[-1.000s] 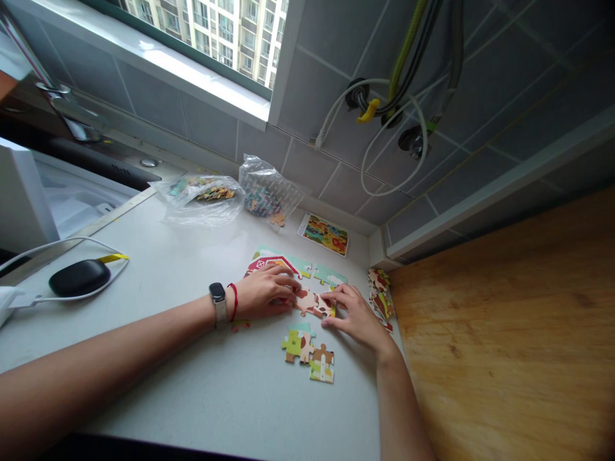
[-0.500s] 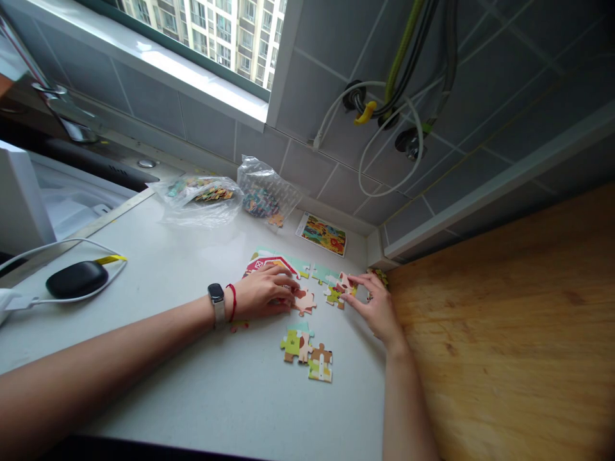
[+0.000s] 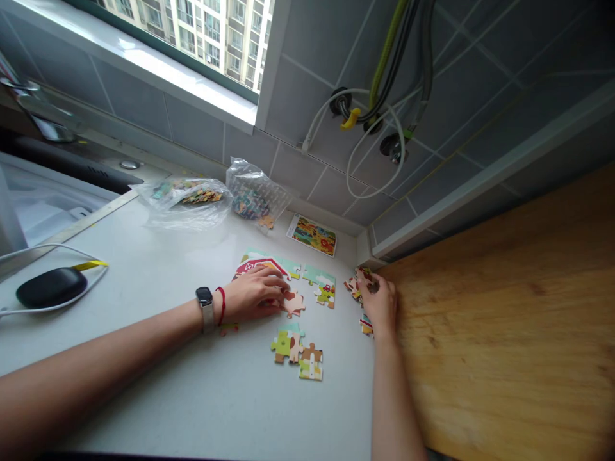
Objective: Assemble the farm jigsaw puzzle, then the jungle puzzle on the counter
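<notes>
1. My left hand (image 3: 257, 293) – fingers loosely bent, laid flat over the puzzle, beside the pink piece (image 3: 293, 303) and the red barn section (image 3: 246, 264).
2. My right hand (image 3: 379, 299) – fingers curled partway in at the loose pile (image 3: 353, 288), right edge of the bench (image 3: 216, 397); can't tell if it grips a piece.
3. Between my hands: tractor piece (image 3: 326, 293) just below the sky strip (image 3: 318, 275).
4. Nearer me: small cluster (image 3: 288, 346), green, brown, pink.
5. Further back: picture card (image 3: 313, 235), two clear bags (image 3: 187, 198) of pieces.
6. Far left: black oval gadget (image 3: 52, 287), white cable.
</notes>
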A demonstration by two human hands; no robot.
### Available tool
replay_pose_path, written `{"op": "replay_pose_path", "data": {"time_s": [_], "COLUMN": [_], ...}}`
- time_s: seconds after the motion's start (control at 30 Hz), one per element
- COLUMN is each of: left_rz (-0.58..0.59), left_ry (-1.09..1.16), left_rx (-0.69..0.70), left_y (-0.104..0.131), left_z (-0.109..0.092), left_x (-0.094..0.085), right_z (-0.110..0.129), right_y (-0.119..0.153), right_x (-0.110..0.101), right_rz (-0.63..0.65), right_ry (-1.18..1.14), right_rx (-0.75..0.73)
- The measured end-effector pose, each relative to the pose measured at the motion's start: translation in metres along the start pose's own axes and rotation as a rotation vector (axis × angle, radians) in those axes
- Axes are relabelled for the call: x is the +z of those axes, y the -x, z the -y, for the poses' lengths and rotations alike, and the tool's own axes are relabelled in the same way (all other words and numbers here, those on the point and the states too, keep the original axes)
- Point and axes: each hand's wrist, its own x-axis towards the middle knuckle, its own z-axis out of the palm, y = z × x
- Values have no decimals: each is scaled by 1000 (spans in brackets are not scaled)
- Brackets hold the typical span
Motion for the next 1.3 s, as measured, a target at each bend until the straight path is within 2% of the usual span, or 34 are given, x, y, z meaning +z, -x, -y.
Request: {"op": "replay_pose_path", "data": {"time_s": [0.07,0.23,0.4,0.5,0.57,0.67,0.77,0.87,1.0,1.3], "left_rz": [-1,-10,-5,-5,-6,-14,-31,-33,-10,12], "left_ry": [-1,4,31,62,75,70,67,67,63,75], "left_rx": [-9,-8,-11,-21,-24,-24,-45,-67,-59,-60], "left_y": [1,2,-1,-2,-2,-3,-3,-2,-1,-1], "left_z": [1,2,-2,-4,-5,-5,-5,-4,-1,-1], "left_x": [1,3,-2,-4,-4,-4,-3,-2,0,-2], "right_z": [-2,-6,-4,6,18,44,71,91,105,109], "right_y": [-3,-7,-6,-4,0,12,29,43,50,54], "right_x": [6,16,10,3,1,0,2,1,-3,-5], "right_rz": [-61,-34,-82,-103,-59,98,266,365,412,446], "right_ry": [-42,-79,-86,-156,-259,-401,-453,-496,-544,-554], "right_rx": [-25,-36,-6,-41,-102,-210,-326,-404,-444,-476]}}
